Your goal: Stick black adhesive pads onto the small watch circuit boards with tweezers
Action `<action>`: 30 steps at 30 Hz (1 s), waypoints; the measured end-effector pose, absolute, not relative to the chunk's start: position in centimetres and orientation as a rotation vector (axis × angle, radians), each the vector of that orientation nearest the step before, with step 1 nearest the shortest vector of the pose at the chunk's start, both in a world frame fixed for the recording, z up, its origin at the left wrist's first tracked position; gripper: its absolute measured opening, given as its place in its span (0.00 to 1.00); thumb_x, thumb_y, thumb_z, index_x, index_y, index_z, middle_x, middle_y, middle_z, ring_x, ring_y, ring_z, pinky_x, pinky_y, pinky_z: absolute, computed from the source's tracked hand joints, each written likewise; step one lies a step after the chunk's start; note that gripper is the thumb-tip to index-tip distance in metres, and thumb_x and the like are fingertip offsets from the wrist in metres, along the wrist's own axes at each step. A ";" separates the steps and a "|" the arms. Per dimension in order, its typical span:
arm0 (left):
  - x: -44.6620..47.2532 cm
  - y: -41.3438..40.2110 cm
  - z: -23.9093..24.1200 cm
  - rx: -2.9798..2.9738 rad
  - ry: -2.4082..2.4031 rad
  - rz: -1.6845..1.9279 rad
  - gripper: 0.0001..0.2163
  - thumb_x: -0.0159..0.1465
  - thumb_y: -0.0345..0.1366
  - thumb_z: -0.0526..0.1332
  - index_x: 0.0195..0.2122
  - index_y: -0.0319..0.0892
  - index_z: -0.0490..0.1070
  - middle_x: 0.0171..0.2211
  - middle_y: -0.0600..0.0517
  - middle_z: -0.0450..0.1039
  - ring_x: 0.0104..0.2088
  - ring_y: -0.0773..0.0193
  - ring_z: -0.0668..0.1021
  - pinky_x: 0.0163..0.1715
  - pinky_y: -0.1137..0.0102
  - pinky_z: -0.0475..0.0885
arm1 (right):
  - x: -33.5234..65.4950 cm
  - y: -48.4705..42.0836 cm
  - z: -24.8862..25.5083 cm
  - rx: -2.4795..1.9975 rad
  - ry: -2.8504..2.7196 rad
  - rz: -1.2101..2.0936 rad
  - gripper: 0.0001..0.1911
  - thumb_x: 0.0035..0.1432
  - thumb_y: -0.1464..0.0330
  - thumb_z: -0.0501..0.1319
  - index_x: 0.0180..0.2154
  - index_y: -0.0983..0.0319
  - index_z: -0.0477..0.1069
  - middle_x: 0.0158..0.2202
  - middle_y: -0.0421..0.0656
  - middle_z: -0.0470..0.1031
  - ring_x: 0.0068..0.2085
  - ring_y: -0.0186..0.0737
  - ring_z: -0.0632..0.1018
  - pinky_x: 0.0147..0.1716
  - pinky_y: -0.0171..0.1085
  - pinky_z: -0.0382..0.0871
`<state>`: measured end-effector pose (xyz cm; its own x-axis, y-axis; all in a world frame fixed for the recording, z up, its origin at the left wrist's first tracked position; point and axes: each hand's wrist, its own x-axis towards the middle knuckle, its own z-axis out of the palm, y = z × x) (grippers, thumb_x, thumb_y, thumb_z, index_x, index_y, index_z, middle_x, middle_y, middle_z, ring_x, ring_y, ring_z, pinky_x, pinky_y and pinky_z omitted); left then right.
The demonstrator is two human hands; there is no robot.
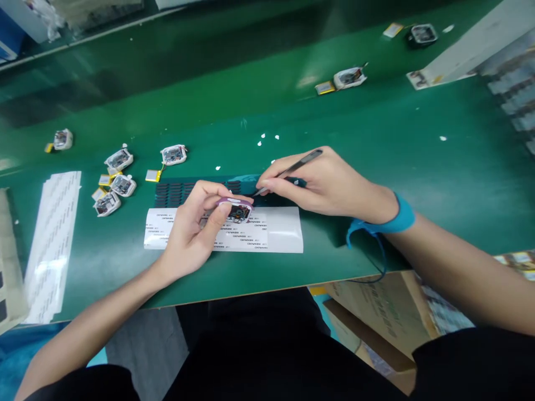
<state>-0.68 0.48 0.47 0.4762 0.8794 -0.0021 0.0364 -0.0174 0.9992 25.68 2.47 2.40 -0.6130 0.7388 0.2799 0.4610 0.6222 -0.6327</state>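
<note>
Head view: left hand (196, 225), palm angled inward, fingers curled round a small pink-rimmed open device case (235, 209) over the white printed label sheet (280, 229); right hand (324, 182) pinches slim metal tweezers (288, 170), tip just beside the case.
</note>
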 end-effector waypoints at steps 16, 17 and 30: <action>-0.2 1.1 -1.4 2.106 0.840 0.695 0.06 0.76 0.32 0.56 0.48 0.43 0.72 0.51 0.43 0.83 0.53 0.51 0.83 0.55 0.55 0.71 | 25.8 1.9 1.4 -0.800 -2.502 0.473 0.12 0.80 0.71 0.57 0.50 0.63 0.80 0.45 0.44 0.84 0.41 0.45 0.84 0.40 0.44 0.80; -0.1 1.1 -1.5 2.101 0.836 0.681 0.06 0.76 0.33 0.56 0.48 0.43 0.72 0.51 0.42 0.83 0.54 0.50 0.83 0.55 0.54 0.71 | 25.7 1.8 1.4 -0.788 -2.513 0.443 0.12 0.80 0.72 0.56 0.50 0.63 0.79 0.44 0.44 0.84 0.40 0.46 0.84 0.39 0.45 0.80; -1.1 2.2 0.0 1.910 0.681 0.908 0.08 0.76 0.38 0.58 0.49 0.43 0.75 0.43 0.45 0.83 0.42 0.58 0.83 0.47 0.63 0.73 | 26.1 3.5 2.4 -0.747 -2.307 0.093 0.35 0.71 0.80 0.65 0.72 0.47 0.67 0.50 0.45 0.84 0.42 0.51 0.86 0.37 0.48 0.84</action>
<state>-1.10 2.16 0.01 0.5807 0.7485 0.3202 0.0982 -0.4548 0.8852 26.08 3.46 2.38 -0.5890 0.5386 0.6025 0.4883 0.8313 -0.2656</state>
